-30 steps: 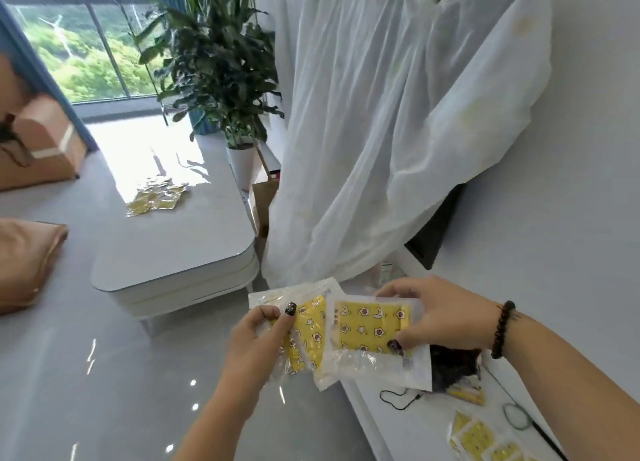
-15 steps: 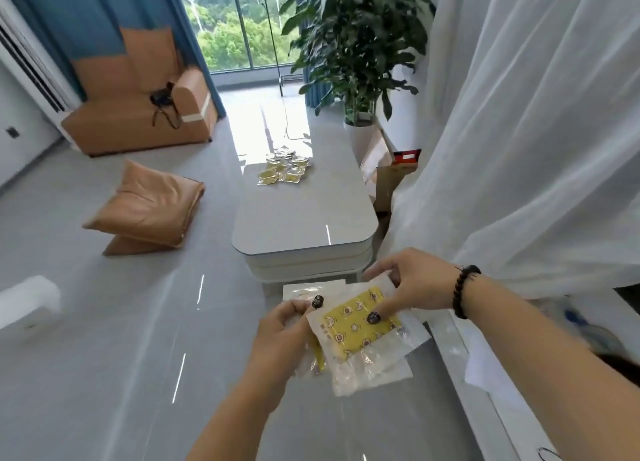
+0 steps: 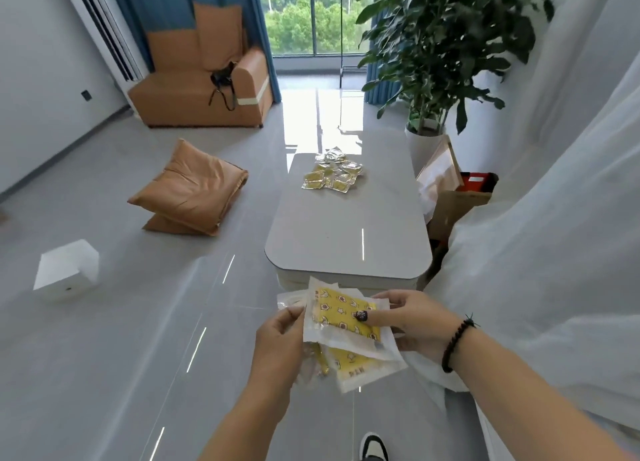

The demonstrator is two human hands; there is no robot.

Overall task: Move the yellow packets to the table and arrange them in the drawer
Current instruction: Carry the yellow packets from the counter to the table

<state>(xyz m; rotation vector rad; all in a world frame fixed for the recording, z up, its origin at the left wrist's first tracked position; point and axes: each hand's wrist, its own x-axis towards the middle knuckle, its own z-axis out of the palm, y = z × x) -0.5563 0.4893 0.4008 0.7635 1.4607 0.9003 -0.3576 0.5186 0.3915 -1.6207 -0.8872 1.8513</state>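
Turning left since a second ago, the view had swung off the white shelf and the draped sheet until the table [image 3: 346, 239] lay straight ahead, and the stack of packets had travelled along, carried in both hands.

Grey floor tiles [image 3: 121, 322] filled most of the room. An orange sofa [image 3: 194, 93] stood at the far wall beside blue curtains, with a black strap lying on its arm. A white draped sheet [image 3: 554, 252] hung along the right side, and a large potted plant [image 3: 446, 45] stood beyond the table's far right corner. Two orange cushions [image 3: 188, 192] lay stacked on the floor to the left of the table, and a white box [image 3: 65, 270] sat nearer, further left. A cardboard box [image 3: 457, 204] stood against the table's right side.

On the far end of the table lay a loose pile of yellow packets [image 3: 332, 175], overlapping one another.

In front of the table's near edge, the held packets [image 3: 343, 318] were fanned out in clear wrappers. The left hand [image 3: 280, 343] gripped their left edge, its fingers curled round them. The right hand [image 3: 412, 322] pinched the top packet, its thumb pressed flat on the yellow face. A dark bead bracelet [image 3: 455, 343] circled the right wrist.
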